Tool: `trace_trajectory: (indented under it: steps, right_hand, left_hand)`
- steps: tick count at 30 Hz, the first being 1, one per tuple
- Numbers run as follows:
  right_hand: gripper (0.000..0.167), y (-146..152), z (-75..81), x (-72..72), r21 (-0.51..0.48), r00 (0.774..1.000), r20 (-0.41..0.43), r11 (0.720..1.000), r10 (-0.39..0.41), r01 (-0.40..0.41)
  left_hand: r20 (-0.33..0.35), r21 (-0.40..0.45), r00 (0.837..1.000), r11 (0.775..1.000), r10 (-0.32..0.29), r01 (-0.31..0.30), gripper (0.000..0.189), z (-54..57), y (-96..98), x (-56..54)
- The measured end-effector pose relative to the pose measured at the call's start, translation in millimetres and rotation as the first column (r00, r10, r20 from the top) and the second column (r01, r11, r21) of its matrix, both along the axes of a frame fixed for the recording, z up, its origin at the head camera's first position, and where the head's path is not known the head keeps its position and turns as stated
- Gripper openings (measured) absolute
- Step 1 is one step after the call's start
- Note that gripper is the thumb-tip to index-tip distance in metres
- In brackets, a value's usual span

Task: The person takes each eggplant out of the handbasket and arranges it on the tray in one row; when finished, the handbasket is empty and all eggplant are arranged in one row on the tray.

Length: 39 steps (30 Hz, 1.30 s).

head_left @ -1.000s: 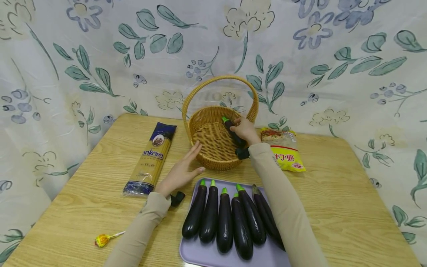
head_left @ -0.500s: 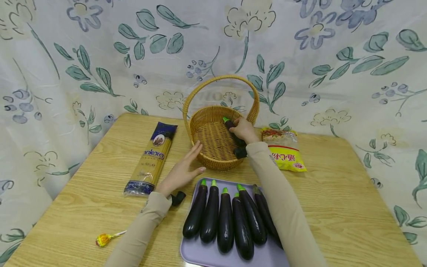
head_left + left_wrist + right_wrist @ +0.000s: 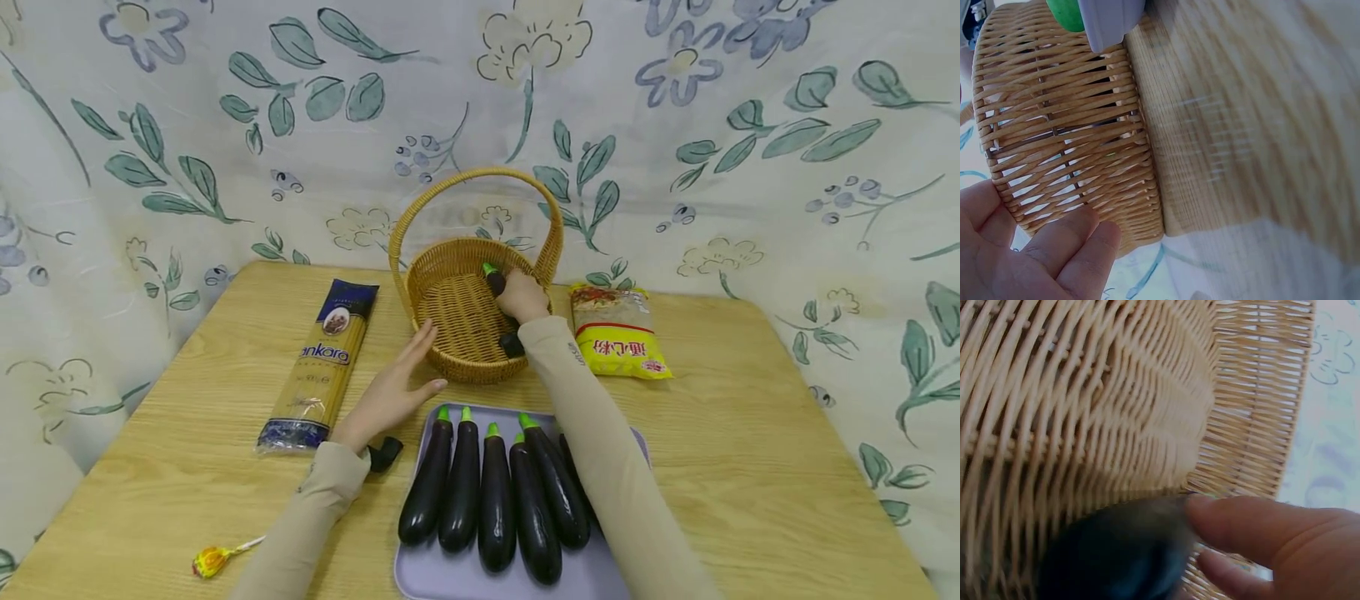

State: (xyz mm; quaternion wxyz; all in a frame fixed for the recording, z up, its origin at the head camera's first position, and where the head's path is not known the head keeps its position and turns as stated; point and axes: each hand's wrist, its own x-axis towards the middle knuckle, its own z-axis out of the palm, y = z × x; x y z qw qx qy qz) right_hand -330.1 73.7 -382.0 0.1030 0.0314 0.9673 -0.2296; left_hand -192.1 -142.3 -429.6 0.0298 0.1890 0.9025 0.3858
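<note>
A round wicker basket (image 3: 456, 321) with a tall arched handle stands near the back of the table. My right hand (image 3: 522, 296) reaches inside on its right and grips a dark eggplant, whose green-tipped stem end (image 3: 493, 277) peeks out past the fingers; the sleeve and hand cover most of the rest. The right wrist view has the glossy eggplant (image 3: 1119, 550) low against the weave, the thumb (image 3: 1241, 525) at its side. Straight fingers of my left hand (image 3: 390, 396) rest against the basket's front-left wall (image 3: 1066, 125).
Several eggplants (image 3: 495, 500) lie side by side on a lavender tray (image 3: 420, 575) in front of the basket. Left of it is a spaghetti pack (image 3: 318, 367), with a lollipop (image 3: 213, 560) nearer the front. A yellow food bag (image 3: 618, 333) lies to the right.
My right hand has turned and shifted along the eggplant, covering more of it. The whole head view has swung slightly to the right. My left hand stays at the basket.
</note>
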Motion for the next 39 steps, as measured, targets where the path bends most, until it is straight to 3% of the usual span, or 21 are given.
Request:
trace_trajectory:
  steps: [4, 7, 18, 25, 33, 39]
  right_hand:
    - [0.056, -3.6, -11.5, 0.1, 0.061, 0.998, 0.062, 0.998, -0.032, 0.028]
    - [0.057, -5.4, -16.6, -0.8, 0.074, 0.998, 0.059, 0.997, -0.035, 0.03]
    - [0.056, -8.0, -15.8, 4.4, -0.024, 1.0, -0.002, 1.0, -0.02, 0.02]
    - [0.052, -7.5, -5.0, 9.0, -0.076, 1.0, -0.011, 0.997, 0.011, -0.012]
    - [0.052, -3.0, 15.6, 13.5, -0.123, 1.0, -0.021, 0.992, 0.015, -0.017]
    - [0.053, 1.6, 21.6, 18.6, -0.165, 1.0, -0.02, 0.986, 0.018, -0.021]
  left_hand:
    - [-0.004, 0.006, 1.0, 1.0, -0.02, 0.02, 0.079, -1.5, -1.3, 1.3]
    - [-0.003, -0.006, 1.0, 1.0, -0.014, 0.014, 0.079, -2.4, -1.9, 1.2]
    - [0.008, -0.006, 1.0, 1.0, -0.002, 0.002, 0.079, 0.2, -1.9, 4.2]
    - [-0.016, -0.009, 1.0, 1.0, -0.011, 0.011, 0.08, -2.5, -1.1, 3.1]
    - [-0.007, -0.005, 1.0, 1.0, -0.006, 0.006, 0.08, -0.5, -1.1, 3.0]
    - [0.01, -0.002, 1.0, 1.0, -0.006, 0.006, 0.079, 0.3, -0.5, 3.5]
